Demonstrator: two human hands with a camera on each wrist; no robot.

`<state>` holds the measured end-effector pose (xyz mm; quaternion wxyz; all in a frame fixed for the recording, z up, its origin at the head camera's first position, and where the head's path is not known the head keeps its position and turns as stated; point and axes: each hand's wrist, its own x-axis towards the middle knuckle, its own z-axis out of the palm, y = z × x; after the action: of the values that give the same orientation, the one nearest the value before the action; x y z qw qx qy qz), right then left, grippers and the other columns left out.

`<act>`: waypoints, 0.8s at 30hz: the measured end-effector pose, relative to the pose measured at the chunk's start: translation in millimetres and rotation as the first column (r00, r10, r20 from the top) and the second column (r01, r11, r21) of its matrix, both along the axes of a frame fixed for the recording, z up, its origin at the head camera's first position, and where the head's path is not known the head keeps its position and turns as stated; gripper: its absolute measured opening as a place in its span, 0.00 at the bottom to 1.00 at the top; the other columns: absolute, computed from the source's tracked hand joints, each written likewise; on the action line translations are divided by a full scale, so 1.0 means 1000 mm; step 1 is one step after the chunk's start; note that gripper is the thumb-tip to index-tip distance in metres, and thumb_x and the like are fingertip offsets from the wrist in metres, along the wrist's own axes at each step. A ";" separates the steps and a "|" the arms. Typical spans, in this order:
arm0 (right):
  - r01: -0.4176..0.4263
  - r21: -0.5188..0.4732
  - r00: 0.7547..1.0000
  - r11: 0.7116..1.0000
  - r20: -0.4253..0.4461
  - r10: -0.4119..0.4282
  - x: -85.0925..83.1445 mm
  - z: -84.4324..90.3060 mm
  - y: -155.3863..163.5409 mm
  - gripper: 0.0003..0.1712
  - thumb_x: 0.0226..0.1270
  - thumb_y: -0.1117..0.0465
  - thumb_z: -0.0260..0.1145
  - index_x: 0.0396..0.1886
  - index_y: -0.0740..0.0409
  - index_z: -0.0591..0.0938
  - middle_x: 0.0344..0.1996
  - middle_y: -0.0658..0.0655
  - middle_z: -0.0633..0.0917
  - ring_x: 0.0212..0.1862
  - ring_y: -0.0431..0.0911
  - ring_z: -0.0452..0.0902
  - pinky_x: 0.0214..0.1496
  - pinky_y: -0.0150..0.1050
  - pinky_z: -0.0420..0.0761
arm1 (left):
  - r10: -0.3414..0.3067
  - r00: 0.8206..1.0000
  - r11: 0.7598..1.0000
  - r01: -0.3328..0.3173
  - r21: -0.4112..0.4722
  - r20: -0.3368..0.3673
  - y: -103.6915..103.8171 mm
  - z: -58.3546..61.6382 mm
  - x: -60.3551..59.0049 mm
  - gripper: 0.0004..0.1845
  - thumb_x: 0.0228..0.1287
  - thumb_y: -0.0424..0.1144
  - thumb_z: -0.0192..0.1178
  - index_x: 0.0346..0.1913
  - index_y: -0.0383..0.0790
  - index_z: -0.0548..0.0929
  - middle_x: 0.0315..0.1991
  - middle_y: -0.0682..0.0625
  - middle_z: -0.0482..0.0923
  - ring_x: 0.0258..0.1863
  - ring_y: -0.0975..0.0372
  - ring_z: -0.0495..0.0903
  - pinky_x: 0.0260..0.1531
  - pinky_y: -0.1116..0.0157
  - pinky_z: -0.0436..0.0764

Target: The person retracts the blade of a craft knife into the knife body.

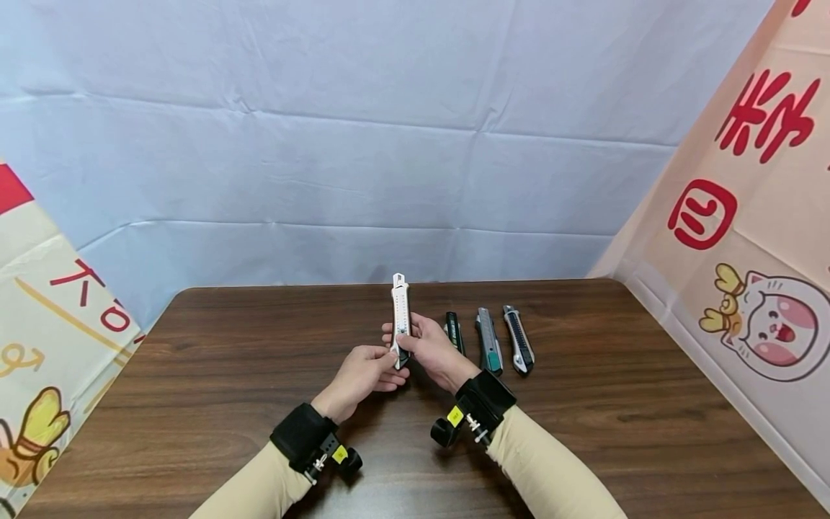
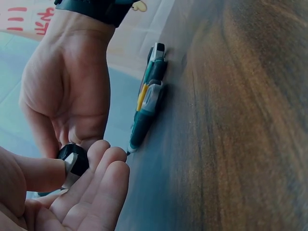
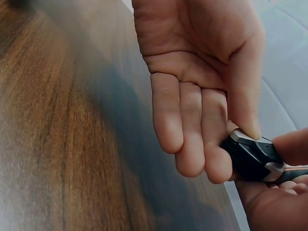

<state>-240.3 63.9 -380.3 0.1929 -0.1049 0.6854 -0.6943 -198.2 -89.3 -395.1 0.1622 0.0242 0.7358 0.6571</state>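
A white and black utility knife is held nearly upright above the table, its silver tip pointing away. My left hand pinches its lower end between thumb and fingers. From the other side my right hand grips the same end, thumb laid on the knife's face. In the left wrist view the knife's black end shows between the two hands. The right wrist view has the knife's black and silver end between my right thumb and index finger, with the left fingertips touching it.
To the right of the hands lie a dark green-black utility knife, a grey and teal one and a silver and black one, side by side on the brown wooden table. A pale cloth hangs behind.
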 end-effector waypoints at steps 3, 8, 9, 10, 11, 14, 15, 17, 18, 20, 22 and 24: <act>-0.002 0.038 1.000 0.999 -0.009 0.003 0.001 0.002 0.001 0.28 0.75 0.71 0.51 0.73 0.65 0.60 0.64 0.67 0.75 0.63 0.55 0.74 0.67 0.47 0.75 | -0.009 1.000 1.000 0.009 0.004 0.004 0.000 0.000 0.000 0.16 0.75 0.37 0.48 0.53 0.27 0.79 0.38 0.41 0.86 0.34 0.62 0.86 0.41 0.61 0.87; 0.002 0.170 0.999 0.985 -0.040 0.005 0.003 0.004 0.007 0.26 0.76 0.67 0.52 0.71 0.65 0.62 0.61 0.64 0.78 0.62 0.54 0.75 0.66 0.48 0.75 | -0.040 0.999 0.999 0.040 0.010 -0.007 0.001 0.000 0.001 0.17 0.76 0.36 0.47 0.55 0.25 0.78 0.42 0.35 0.85 0.33 0.63 0.86 0.39 0.63 0.87; 0.005 0.201 0.999 0.980 -0.050 0.005 0.003 0.005 0.008 0.26 0.76 0.66 0.52 0.71 0.64 0.64 0.60 0.64 0.79 0.61 0.54 0.76 0.66 0.49 0.75 | -0.046 0.999 0.999 0.046 0.013 -0.009 0.001 0.000 0.001 0.18 0.76 0.36 0.47 0.55 0.24 0.78 0.42 0.34 0.85 0.33 0.63 0.86 0.38 0.63 0.87; 0.011 0.233 0.999 0.972 -0.055 0.002 0.004 0.006 0.010 0.25 0.76 0.65 0.53 0.70 0.64 0.65 0.59 0.63 0.80 0.60 0.53 0.76 0.65 0.49 0.75 | -0.051 0.999 0.999 0.051 0.014 -0.012 0.002 0.000 0.001 0.18 0.76 0.36 0.47 0.54 0.23 0.77 0.42 0.34 0.85 0.33 0.63 0.86 0.38 0.64 0.87; 0.017 0.265 0.998 0.964 -0.065 0.000 0.005 0.007 0.011 0.25 0.76 0.64 0.54 0.69 0.63 0.66 0.57 0.63 0.81 0.60 0.53 0.77 0.65 0.49 0.75 | -0.055 0.998 0.998 0.055 0.017 -0.010 0.002 0.000 0.001 0.18 0.76 0.36 0.47 0.54 0.23 0.77 0.42 0.34 0.85 0.33 0.64 0.86 0.37 0.64 0.87; 0.045 0.356 0.996 0.933 -0.083 -0.017 0.006 0.009 0.014 0.26 0.74 0.61 0.57 0.69 0.60 0.68 0.53 0.61 0.83 0.54 0.50 0.79 0.62 0.49 0.76 | -0.073 0.997 0.997 0.073 0.017 -0.015 0.003 0.001 0.002 0.18 0.76 0.35 0.46 0.54 0.22 0.77 0.42 0.35 0.85 0.33 0.64 0.86 0.36 0.65 0.87; 0.053 0.379 0.996 0.924 -0.088 -0.021 0.006 0.010 0.015 0.26 0.74 0.60 0.58 0.69 0.59 0.68 0.52 0.60 0.83 0.51 0.50 0.80 0.61 0.49 0.77 | -0.080 0.997 0.997 0.080 0.013 -0.015 0.003 0.001 0.002 0.18 0.76 0.35 0.46 0.54 0.22 0.77 0.42 0.35 0.85 0.33 0.63 0.86 0.36 0.65 0.87; 0.057 0.406 0.996 0.912 -0.083 -0.025 0.006 0.010 0.017 0.27 0.73 0.59 0.59 0.69 0.58 0.68 0.50 0.60 0.83 0.47 0.48 0.81 0.60 0.49 0.78 | -0.099 0.995 0.995 0.099 0.003 -0.009 0.003 0.002 0.003 0.18 0.76 0.35 0.46 0.55 0.23 0.77 0.43 0.34 0.85 0.34 0.62 0.87 0.37 0.64 0.87; 0.055 0.411 0.997 0.910 -0.079 -0.024 0.006 0.011 0.018 0.27 0.73 0.59 0.59 0.69 0.58 0.69 0.49 0.60 0.83 0.45 0.47 0.81 0.59 0.50 0.78 | -0.109 0.994 0.994 0.109 -0.004 -0.006 0.003 0.002 0.003 0.18 0.76 0.36 0.47 0.56 0.23 0.77 0.44 0.33 0.85 0.34 0.61 0.87 0.38 0.64 0.87; 0.050 0.416 0.997 0.908 -0.068 -0.024 0.007 0.011 0.019 0.25 0.73 0.59 0.60 0.67 0.59 0.70 0.47 0.60 0.84 0.42 0.46 0.82 0.57 0.49 0.79 | -0.127 0.992 0.992 0.127 -0.023 -0.003 0.003 0.002 0.003 0.18 0.76 0.36 0.47 0.57 0.24 0.76 0.45 0.32 0.84 0.36 0.58 0.87 0.39 0.63 0.87; 0.046 0.415 0.998 0.908 -0.060 -0.024 0.007 0.011 0.020 0.24 0.72 0.60 0.60 0.65 0.61 0.72 0.46 0.60 0.85 0.41 0.45 0.83 0.56 0.49 0.80 | -0.141 0.990 0.989 0.141 -0.039 -0.007 0.002 0.002 0.003 0.18 0.75 0.36 0.47 0.57 0.25 0.76 0.45 0.32 0.84 0.38 0.55 0.88 0.39 0.62 0.87; 0.048 0.417 0.998 0.908 -0.051 -0.029 0.007 0.011 0.021 0.24 0.72 0.60 0.61 0.64 0.62 0.72 0.46 0.60 0.85 0.40 0.45 0.83 0.55 0.48 0.81 | -0.149 0.989 0.987 0.148 -0.056 -0.015 0.002 0.001 0.003 0.18 0.75 0.37 0.48 0.56 0.26 0.77 0.45 0.32 0.84 0.39 0.53 0.88 0.40 0.62 0.87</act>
<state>-233.2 85.2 -369.5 0.1821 -0.0628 0.8240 -0.5329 -194.9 -87.3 -393.9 0.2042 0.0809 0.7512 0.6224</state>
